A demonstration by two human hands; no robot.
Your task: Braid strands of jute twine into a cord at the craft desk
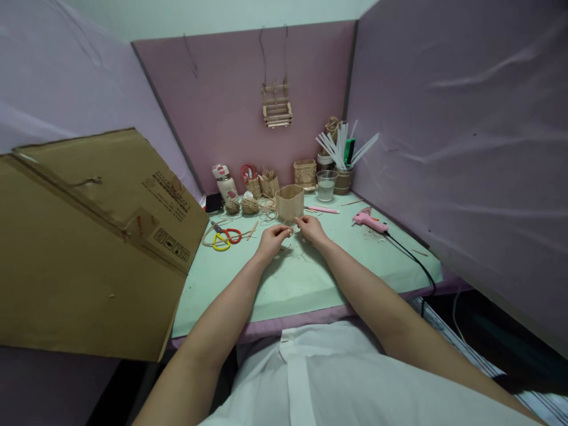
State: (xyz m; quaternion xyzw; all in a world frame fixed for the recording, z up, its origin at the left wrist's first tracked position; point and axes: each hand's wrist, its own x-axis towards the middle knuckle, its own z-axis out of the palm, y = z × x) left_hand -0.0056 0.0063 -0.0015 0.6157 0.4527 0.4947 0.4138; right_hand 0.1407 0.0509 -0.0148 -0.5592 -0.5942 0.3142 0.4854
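Since our left hand [271,241] and right hand [312,229] both pinch what looks like twine [292,231], just before the wooden cup [290,205], we judge it light, limp, best held near its ends.

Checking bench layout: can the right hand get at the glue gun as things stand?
Likely yes: the glue gun lies to the right of the right hand, and nothing appears to stand between them.
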